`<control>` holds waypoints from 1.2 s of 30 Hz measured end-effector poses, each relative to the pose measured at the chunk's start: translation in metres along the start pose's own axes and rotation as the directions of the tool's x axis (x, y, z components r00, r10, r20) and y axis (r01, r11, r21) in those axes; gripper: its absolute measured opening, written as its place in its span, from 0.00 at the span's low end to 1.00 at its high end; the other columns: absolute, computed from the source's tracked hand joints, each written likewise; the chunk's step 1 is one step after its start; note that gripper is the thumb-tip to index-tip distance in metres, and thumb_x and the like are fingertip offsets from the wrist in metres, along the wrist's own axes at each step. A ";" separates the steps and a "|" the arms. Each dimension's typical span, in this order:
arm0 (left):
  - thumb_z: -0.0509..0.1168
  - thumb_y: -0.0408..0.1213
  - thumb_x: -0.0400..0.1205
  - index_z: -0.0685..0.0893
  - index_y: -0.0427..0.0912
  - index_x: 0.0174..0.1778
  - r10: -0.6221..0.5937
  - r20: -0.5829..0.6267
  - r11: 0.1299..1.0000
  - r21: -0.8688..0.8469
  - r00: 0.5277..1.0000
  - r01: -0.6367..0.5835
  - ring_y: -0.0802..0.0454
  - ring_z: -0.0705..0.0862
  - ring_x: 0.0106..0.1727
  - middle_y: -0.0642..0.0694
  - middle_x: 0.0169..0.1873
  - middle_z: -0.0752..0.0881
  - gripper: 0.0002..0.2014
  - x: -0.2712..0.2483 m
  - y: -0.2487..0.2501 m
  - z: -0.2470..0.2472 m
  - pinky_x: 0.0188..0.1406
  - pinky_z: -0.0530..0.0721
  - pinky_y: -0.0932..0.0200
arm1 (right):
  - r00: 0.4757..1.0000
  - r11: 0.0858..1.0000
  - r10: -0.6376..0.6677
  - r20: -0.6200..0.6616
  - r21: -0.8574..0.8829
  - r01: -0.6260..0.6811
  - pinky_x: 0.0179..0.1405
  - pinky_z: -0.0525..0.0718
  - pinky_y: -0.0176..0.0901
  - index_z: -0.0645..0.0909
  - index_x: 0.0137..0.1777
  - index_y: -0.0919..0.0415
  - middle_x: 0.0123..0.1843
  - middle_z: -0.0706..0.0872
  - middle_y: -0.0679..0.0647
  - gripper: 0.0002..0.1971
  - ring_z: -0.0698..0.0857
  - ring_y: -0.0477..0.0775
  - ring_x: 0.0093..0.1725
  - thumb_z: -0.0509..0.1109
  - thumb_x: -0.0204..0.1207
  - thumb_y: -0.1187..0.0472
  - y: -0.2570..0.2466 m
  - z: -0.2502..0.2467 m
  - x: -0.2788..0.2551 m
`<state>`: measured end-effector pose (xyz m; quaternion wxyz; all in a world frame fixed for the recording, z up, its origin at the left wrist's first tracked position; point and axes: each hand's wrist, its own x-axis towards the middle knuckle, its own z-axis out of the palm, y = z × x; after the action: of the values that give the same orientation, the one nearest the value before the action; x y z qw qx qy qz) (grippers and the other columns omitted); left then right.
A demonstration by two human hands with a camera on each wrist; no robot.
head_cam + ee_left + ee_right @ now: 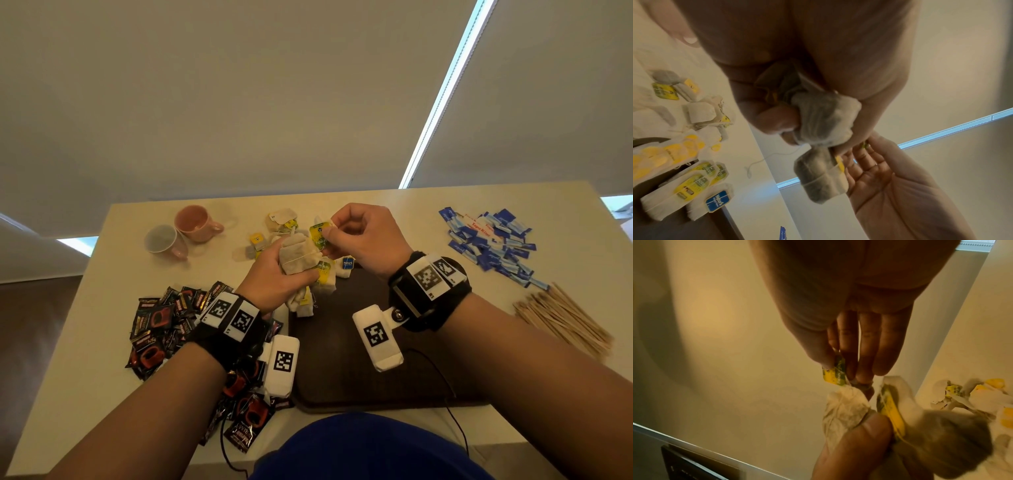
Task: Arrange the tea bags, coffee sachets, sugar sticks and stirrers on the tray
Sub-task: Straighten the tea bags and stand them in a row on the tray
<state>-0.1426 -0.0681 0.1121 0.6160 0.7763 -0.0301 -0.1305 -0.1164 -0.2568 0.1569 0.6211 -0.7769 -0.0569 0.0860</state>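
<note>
Cream table (85, 342); beige roller blinds (239, 102), daylight strip (442, 96) between.

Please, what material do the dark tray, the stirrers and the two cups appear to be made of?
The tray looks like dark brown wood or wood-look laminate, matte; faint grain shows, so I cannot say which. The stirrers appear to be thin, pale, unfinished wood. The pink cup looks like glazed ceramic; the grey cup is similar, slightly shiny, though plastic is possible.

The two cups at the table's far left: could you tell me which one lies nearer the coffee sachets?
The translucent grey cup; the pink cup sits behind it, farther from the coffee sachets.
</note>
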 end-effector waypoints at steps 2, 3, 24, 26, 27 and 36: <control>0.79 0.28 0.73 0.78 0.56 0.57 0.026 -0.012 0.999 -0.028 1.000 -0.026 0.66 0.87 0.48 0.52 0.48 0.87 0.25 0.000 0.003 -0.001 0.53 0.85 0.62 | 1.000 0.997 -0.028 -0.014 -0.070 0.027 0.40 0.92 0.54 0.84 0.46 0.67 0.42 0.91 0.64 0.04 0.91 0.60 0.39 0.75 0.77 0.66 0.005 0.000 0.001; 0.78 0.30 0.71 0.78 0.56 0.57 0.037 -0.013 0.998 -0.040 0.999 -0.038 0.66 0.87 0.47 0.52 0.47 0.87 0.25 -0.001 0.004 0.000 0.51 0.85 0.64 | 0.999 0.993 -0.039 -0.018 -0.112 0.036 0.42 0.92 0.57 0.84 0.45 0.65 0.41 0.91 0.63 0.04 0.91 0.61 0.40 0.76 0.76 0.65 0.007 0.001 0.002; 0.71 0.27 0.68 0.82 0.48 0.57 -0.096 -0.085 0.938 -0.340 0.992 0.062 0.48 0.90 0.43 0.48 0.42 0.91 0.22 0.000 0.006 0.001 0.38 0.87 0.57 | 0.977 0.932 0.169 0.128 0.301 -0.201 0.39 0.91 0.43 0.78 0.43 0.68 0.46 0.84 0.67 0.05 0.90 0.56 0.43 0.70 0.80 0.69 0.009 -0.006 -0.005; 0.69 0.19 0.76 0.81 0.45 0.59 -0.114 -0.084 0.928 -0.365 0.990 0.076 0.48 0.89 0.40 0.44 0.43 0.88 0.20 -0.002 0.005 -0.001 0.31 0.86 0.62 | 0.969 0.881 0.204 0.137 0.405 -0.243 0.44 0.92 0.50 0.77 0.43 0.68 0.49 0.84 0.71 0.05 0.90 0.63 0.48 0.68 0.81 0.69 0.011 -0.010 -0.004; 0.67 0.17 0.78 0.80 0.44 0.60 -0.116 -0.082 0.925 -0.371 0.990 0.077 0.49 0.89 0.39 0.43 0.44 0.88 0.21 -0.003 0.004 -0.001 0.30 0.85 0.63 | 0.963 0.855 0.234 0.134 0.443 -0.270 0.47 0.92 0.54 0.77 0.44 0.67 0.50 0.85 0.71 0.05 0.91 0.67 0.50 0.68 0.81 0.69 0.014 -0.011 -0.004; 0.76 0.38 0.61 0.81 0.52 0.59 -0.086 -0.068 0.960 -0.274 0.994 0.064 0.44 0.87 0.57 0.43 0.53 0.88 0.28 -0.002 -0.001 -0.006 0.53 0.88 0.54 | 0.931 0.941 0.298 -0.212 -0.101 -0.324 0.42 0.92 0.56 0.81 0.51 0.62 0.52 0.88 0.62 0.04 0.89 0.61 0.51 0.72 0.81 0.62 0.076 -0.041 0.016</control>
<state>-0.1429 -0.0620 0.1128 0.7118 0.6898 0.0419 -0.1256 -0.0938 -0.3098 0.0907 0.5486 -0.8206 0.1221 0.1033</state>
